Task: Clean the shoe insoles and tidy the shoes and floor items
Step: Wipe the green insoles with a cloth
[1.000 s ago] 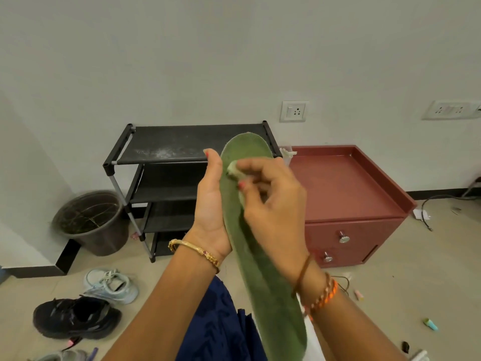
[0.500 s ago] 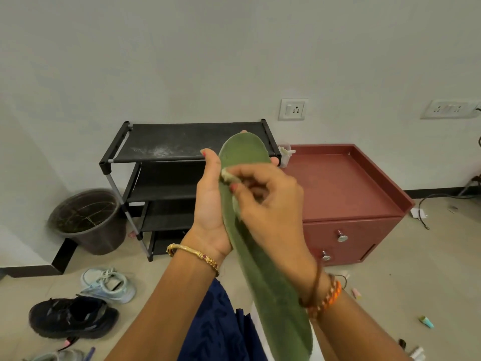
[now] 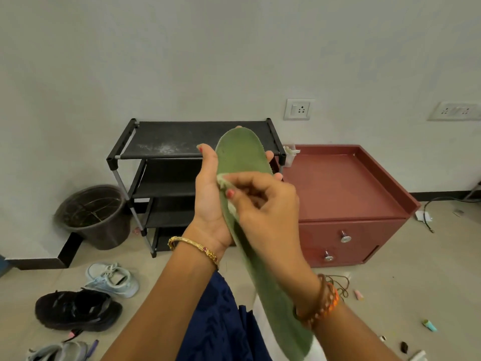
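Green insole [image 3: 244, 162] held up in the middle of the view, toe end far and high, heel end running near and down to the right, past the right wrist. Left hand [image 3: 210, 201] wrapped round the insole from behind: palm and thumb along its left edge, fingertips showing past its right edge and top. Right hand [image 3: 263, 204] in front of the insole, fingers curled, thumb and forefinger pinching a small pale wipe [image 3: 223, 179] against the green surface near its left edge, just beside the left thumb. More of the pale wipe visible lower down under the right palm.

Behind the hands, against the wall: black shoe rack [image 3: 192, 142], dusty on top. Right of it, touching or just beside, red cabinet [image 3: 346, 194] with two knobbed drawers. Left of the rack, dark pot [image 3: 93, 214]. On the floor near left: white sneaker [image 3: 112, 280], black sneaker [image 3: 78, 308] just nearer, grey shoe [image 3: 59, 353] at the bottom edge. Small scattered items [image 3: 429, 325] on the floor at the near right.
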